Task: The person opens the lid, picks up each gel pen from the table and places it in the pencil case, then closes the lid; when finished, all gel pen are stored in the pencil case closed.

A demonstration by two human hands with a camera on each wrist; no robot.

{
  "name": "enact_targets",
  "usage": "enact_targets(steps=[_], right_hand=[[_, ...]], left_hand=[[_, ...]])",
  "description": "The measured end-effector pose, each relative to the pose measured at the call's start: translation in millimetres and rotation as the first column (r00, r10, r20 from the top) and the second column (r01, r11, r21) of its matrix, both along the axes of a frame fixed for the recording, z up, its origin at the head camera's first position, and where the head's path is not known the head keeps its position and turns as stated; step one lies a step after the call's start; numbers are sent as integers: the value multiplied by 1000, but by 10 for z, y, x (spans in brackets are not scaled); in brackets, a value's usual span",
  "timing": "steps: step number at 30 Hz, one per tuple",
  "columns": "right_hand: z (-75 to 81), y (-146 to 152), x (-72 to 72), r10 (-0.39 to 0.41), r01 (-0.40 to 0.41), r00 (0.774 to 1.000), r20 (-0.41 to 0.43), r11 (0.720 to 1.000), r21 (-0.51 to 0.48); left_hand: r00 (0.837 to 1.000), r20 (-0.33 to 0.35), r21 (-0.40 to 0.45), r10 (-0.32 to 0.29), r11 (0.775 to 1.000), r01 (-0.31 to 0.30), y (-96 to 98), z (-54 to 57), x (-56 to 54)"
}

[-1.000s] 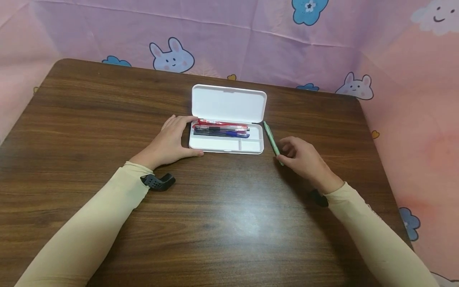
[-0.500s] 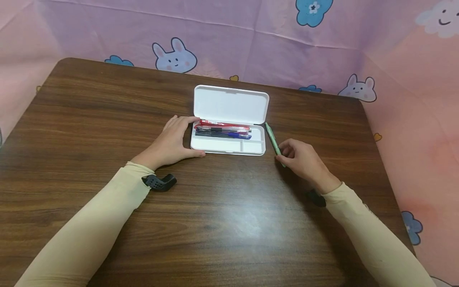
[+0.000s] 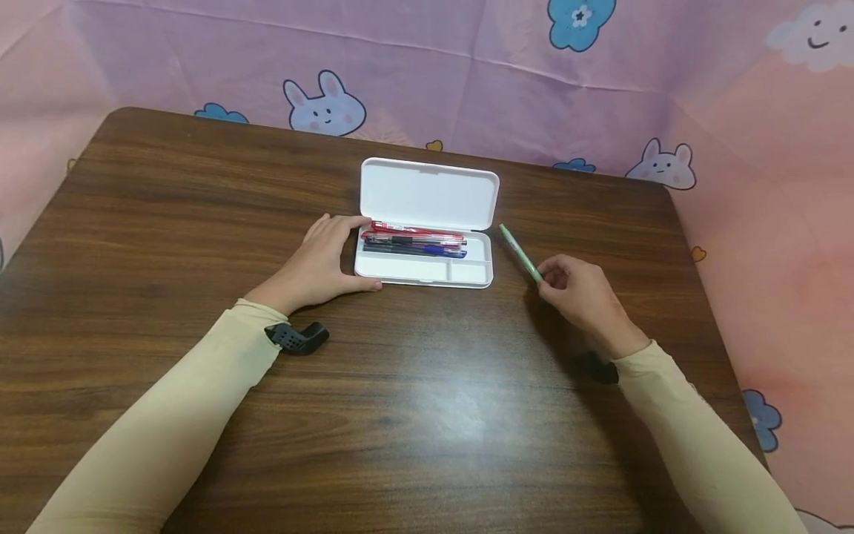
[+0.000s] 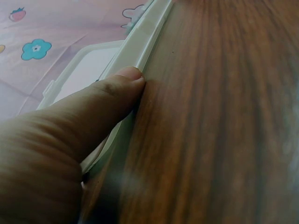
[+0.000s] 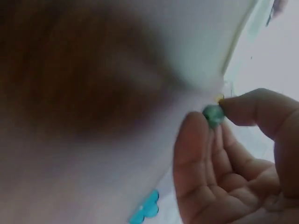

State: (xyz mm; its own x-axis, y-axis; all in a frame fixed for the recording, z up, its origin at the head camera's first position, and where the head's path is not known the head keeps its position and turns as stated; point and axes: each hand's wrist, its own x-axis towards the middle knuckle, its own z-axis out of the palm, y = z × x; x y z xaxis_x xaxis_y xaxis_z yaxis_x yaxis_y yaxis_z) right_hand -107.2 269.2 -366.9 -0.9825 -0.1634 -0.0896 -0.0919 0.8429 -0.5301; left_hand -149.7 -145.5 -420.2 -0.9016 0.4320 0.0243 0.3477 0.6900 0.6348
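Note:
An open white pencil case [image 3: 427, 276] lies mid-table, its lid [image 3: 428, 194] standing up at the back. Several pens [image 3: 414, 243], red, black and blue, lie in its long compartment. My left hand [image 3: 323, 259] grips the case's left end, thumb along the front edge [image 4: 122, 88] and fingers at the back corner. My right hand [image 3: 579, 293] pinches a green pen [image 3: 520, 253] by its near end, just right of the case; the pen slants up and away to the left. In the right wrist view the pen's end [image 5: 213, 113] sits between thumb and finger, blurred.
The wooden table [image 3: 200, 193] is ringed by a pink cartoon-print cloth [image 3: 467, 67] at the back and right. A black strap piece [image 3: 297, 338] lies by my left wrist. The case's small right compartment [image 3: 471, 273] holds nothing.
My right hand closed on the green pen and lifted it off the table, moving slightly right. The left hand and case stayed put.

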Motion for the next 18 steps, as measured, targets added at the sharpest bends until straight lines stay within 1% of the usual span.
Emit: enact_targets(steps=[2,4,5,8,10,11,13,15,17,18], right_hand=[[38,31,-19,-10,8,997,-76,999,-31],[90,-1,-54,-8,-4,989,-147,997,-82],[118,-44,-80,4,-22,984,-179,995,-98],[192,-252,-178,88,-116,961,-261,989,-95],[225,-434,-242,162,-183,942,-294,982,-48],[232,-520,-273,209,-223,927,-312,975,-8],[219,-670,-333,292,-290,896,-336,955,58],[199,-787,-382,359,-339,867,-346,933,118],[175,-865,-419,404,-374,848,-343,915,154],[163,-892,-434,418,-385,845,-335,908,163]], left_hand=[[1000,0,0,-1,1000,1,-5,8,-4],[1000,-1,-1,0,1000,0,-16,16,-6],[1000,-2,-2,1,1000,-1,-23,17,-6],[1000,-3,-4,3,1000,-3,-39,18,-9],[1000,-2,-7,3,1000,-3,-40,18,-7],[1000,0,-8,2,1000,-3,-36,22,-4],[1000,2,-8,0,1000,0,-24,29,4],[1000,0,-6,-2,1000,2,-9,33,12],[1000,-5,-5,-5,1000,5,3,32,14],[1000,-8,-3,-6,1000,6,8,27,10]])
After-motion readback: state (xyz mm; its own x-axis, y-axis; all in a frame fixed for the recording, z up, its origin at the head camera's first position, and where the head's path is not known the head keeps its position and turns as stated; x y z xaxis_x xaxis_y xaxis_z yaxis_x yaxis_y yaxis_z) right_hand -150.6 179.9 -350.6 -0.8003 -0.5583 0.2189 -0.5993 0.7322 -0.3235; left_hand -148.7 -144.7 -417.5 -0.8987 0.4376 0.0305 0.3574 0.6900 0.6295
